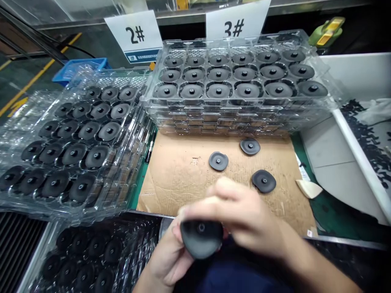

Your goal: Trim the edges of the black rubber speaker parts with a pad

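One smooth, matte-black, rounded disc [202, 243] is held in my left hand [172, 257], near creased cardboard [177, 175]; my blurred right hand [240, 211] arches over the disc's far edge, its grip unclear.

Before you, a cardboard sheet [174, 183] bears three loose discs [218, 161]; past its near edge, your left hand [171, 260] holds a fourth disc [201, 244], your right hand [241, 215] over its far edge. Behind the cardboard stands a tray stack [229, 116] with discs in its pockets. Left sits another tray stack [122, 179], a tub [102, 63] behind it, a lower tray stack [146, 244] before it. Small parts [363, 140] lie far right
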